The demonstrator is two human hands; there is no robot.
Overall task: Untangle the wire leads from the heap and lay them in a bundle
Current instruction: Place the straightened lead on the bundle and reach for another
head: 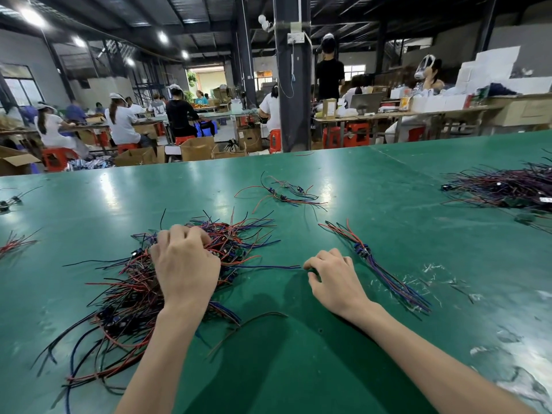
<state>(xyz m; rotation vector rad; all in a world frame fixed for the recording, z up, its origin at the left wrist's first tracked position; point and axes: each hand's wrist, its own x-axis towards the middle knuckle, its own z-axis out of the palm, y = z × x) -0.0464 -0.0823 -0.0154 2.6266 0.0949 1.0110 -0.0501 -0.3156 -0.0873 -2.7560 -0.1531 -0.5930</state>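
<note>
On the green bench (388, 180), the left hand (185, 264) has its grip clamped into the tangled heap of wire leads (128, 294), while the right hand (334, 279) lies curled at the tip of a blue lead (268, 266), its grip not determinable, with the straightened bundle (363, 251) just beside its right.

The tabletop (388, 180) is a smooth green sheet, glossy enough to mirror the ceiling lamps; the worn patches (507, 354) at its right look scuffed, whitish and matt. The heap of wire leads (125, 294) and the bundle (385, 270) wear faintly shiny plastic insulation. Beyond, the cardboard boxes (197, 147) are matt brown and the stools (56, 158) are red plastic.
</note>
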